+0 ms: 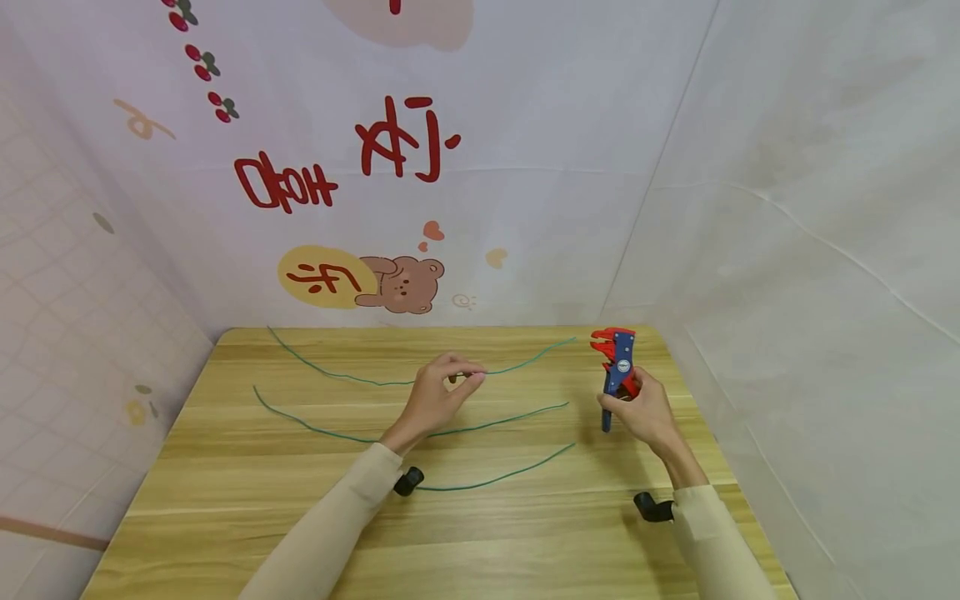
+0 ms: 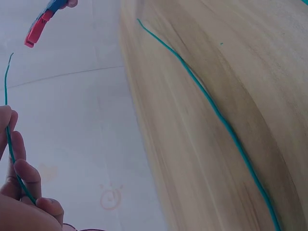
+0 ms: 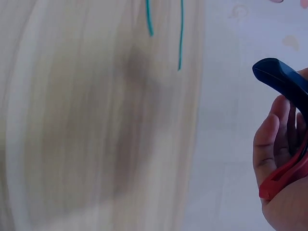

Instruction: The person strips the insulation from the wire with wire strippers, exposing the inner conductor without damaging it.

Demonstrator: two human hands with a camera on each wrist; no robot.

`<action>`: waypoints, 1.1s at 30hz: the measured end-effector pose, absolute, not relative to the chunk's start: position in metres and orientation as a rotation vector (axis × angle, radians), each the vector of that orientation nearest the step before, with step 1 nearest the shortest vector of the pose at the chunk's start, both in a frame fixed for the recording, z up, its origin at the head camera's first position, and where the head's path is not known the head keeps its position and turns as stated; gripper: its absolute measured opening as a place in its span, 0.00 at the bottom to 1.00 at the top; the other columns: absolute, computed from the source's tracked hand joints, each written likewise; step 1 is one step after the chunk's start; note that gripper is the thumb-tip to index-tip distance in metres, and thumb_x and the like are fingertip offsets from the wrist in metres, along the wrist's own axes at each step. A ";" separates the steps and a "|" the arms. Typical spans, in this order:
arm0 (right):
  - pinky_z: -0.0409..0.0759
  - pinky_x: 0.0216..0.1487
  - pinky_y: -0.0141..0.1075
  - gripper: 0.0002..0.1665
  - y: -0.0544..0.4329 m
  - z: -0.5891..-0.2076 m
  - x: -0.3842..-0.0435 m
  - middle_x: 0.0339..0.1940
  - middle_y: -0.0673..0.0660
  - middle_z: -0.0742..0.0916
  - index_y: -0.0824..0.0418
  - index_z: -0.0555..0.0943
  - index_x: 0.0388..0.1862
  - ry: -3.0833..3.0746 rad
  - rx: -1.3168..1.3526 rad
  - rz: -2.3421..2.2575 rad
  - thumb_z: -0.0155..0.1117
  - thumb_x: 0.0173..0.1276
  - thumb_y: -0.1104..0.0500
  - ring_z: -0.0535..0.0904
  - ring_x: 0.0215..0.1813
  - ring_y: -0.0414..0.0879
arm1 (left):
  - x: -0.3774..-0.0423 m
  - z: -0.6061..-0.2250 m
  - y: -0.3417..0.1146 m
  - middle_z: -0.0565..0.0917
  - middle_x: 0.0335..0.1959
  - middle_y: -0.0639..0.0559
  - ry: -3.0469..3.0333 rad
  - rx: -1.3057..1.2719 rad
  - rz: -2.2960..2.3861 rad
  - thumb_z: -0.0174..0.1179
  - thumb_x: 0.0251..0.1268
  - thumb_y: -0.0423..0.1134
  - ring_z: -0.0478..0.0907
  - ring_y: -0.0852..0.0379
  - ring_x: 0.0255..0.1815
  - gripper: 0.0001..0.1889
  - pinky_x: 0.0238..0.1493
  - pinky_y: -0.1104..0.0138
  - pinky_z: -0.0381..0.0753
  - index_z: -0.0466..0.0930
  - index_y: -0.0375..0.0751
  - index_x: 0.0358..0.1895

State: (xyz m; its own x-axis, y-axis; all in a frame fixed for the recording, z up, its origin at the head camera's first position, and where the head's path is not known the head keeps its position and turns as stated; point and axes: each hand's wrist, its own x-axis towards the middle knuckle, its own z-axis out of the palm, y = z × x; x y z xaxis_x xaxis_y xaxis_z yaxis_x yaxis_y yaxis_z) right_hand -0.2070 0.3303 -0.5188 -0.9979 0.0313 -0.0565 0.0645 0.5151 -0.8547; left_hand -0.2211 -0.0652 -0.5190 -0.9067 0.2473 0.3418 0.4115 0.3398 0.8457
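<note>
My left hand (image 1: 438, 393) pinches a thin green wire (image 1: 528, 362), the farthest one back, near its middle. In the left wrist view this wire (image 2: 6, 86) runs through the curled fingers and its free tip points toward the tool. My right hand (image 1: 647, 414) grips a wire stripper (image 1: 621, 354) with a blue body and red jaws and lever. Its jaws face up and left, apart from the wire's end. The right wrist view shows the stripper's dark blue handle (image 3: 281, 77) and red handle (image 3: 288, 174) against the palm.
Two more green wires lie on the wooden table (image 1: 495, 542): a middle one (image 1: 502, 423) passing under the left wrist and a nearer one (image 1: 502, 479) partly behind the left sleeve. White printed sheets (image 1: 525, 233) stand along the back and sides. Black wrist cameras (image 1: 408, 481) sit on both sleeves.
</note>
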 end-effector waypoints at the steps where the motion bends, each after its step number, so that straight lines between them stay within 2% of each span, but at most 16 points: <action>1: 0.86 0.45 0.30 0.36 0.328 -0.516 -0.206 0.54 0.67 0.92 0.69 0.75 0.74 2.689 0.071 -1.550 0.80 0.75 0.56 0.87 0.45 0.39 | -0.220 -0.518 -0.066 0.92 0.49 0.52 -2.425 -0.611 -1.623 0.72 0.82 0.41 0.80 0.57 0.45 0.07 0.51 0.64 0.78 0.97 0.49 0.53; 3: 0.87 0.49 0.29 0.37 0.325 -0.510 -0.203 0.56 0.67 0.92 0.68 0.75 0.74 2.669 0.039 -1.579 0.80 0.76 0.56 0.89 0.47 0.38 | -0.217 -0.515 -0.069 0.92 0.49 0.51 -2.399 -0.618 -1.637 0.72 0.82 0.41 0.80 0.57 0.45 0.07 0.51 0.60 0.79 0.97 0.48 0.53; 6: 0.88 0.51 0.29 0.34 0.320 -0.507 -0.200 0.54 0.65 0.94 0.67 0.76 0.72 2.649 -0.013 -1.614 0.80 0.75 0.58 0.91 0.48 0.39 | -0.213 -0.511 -0.073 0.92 0.49 0.52 -2.389 -0.625 -1.627 0.72 0.81 0.40 0.79 0.58 0.44 0.07 0.50 0.57 0.80 0.97 0.48 0.53; 9: 0.88 0.51 0.30 0.29 0.314 -0.503 -0.197 0.49 0.61 0.94 0.66 0.78 0.68 2.638 -0.078 -1.633 0.80 0.75 0.60 0.92 0.47 0.42 | -0.208 -0.505 -0.078 0.91 0.48 0.52 -2.392 -0.642 -1.580 0.72 0.82 0.39 0.79 0.59 0.44 0.06 0.49 0.62 0.81 0.97 0.46 0.51; 13: 0.89 0.52 0.32 0.25 0.308 -0.496 -0.192 0.46 0.62 0.94 0.66 0.79 0.64 2.583 -0.161 -1.664 0.79 0.76 0.60 0.94 0.45 0.45 | -0.200 -0.496 -0.085 0.91 0.49 0.51 -2.384 -0.689 -1.505 0.71 0.82 0.37 0.82 0.57 0.45 0.05 0.47 0.68 0.80 0.96 0.44 0.49; 18: 0.91 0.51 0.35 0.22 0.301 -0.486 -0.188 0.46 0.65 0.94 0.70 0.80 0.60 2.525 -0.243 -1.680 0.78 0.76 0.62 0.97 0.45 0.52 | -0.193 -0.489 -0.093 0.91 0.51 0.51 -2.379 -0.751 -1.444 0.69 0.83 0.34 0.82 0.57 0.44 0.05 0.44 0.68 0.76 0.94 0.46 0.50; 22: 0.93 0.50 0.36 0.18 0.295 -0.478 -0.181 0.46 0.66 0.94 0.69 0.81 0.58 2.494 -0.302 -1.697 0.77 0.76 0.65 0.98 0.45 0.54 | -0.188 -0.486 -0.100 0.91 0.51 0.52 -2.384 -0.794 -1.427 0.68 0.84 0.33 0.80 0.61 0.43 0.07 0.43 0.68 0.74 0.94 0.48 0.51; 28: 0.93 0.52 0.36 0.17 0.287 -0.468 -0.172 0.48 0.72 0.94 0.66 0.82 0.59 2.450 -0.390 -1.726 0.77 0.76 0.66 0.98 0.45 0.53 | -0.181 -0.483 -0.110 0.91 0.49 0.53 -2.358 -0.839 -1.427 0.67 0.83 0.31 0.78 0.63 0.42 0.09 0.43 0.66 0.76 0.94 0.49 0.53; 33: 0.94 0.53 0.38 0.19 0.282 -0.465 -0.167 0.49 0.68 0.95 0.67 0.82 0.62 2.385 -0.451 -1.791 0.77 0.78 0.66 0.98 0.46 0.51 | -0.174 -0.480 -0.119 0.91 0.50 0.56 -2.360 -0.806 -1.419 0.68 0.83 0.32 0.78 0.64 0.42 0.10 0.43 0.66 0.75 0.94 0.52 0.53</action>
State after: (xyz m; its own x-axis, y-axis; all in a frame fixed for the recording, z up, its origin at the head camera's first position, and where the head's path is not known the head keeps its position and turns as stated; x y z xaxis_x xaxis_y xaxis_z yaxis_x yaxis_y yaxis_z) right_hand -0.1673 0.2824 -0.4655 -0.9476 -0.3096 0.0783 -0.1616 0.2533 -0.9538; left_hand -0.1739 -0.1186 -0.4798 -0.8082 0.3204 0.4942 0.5867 0.3651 0.7228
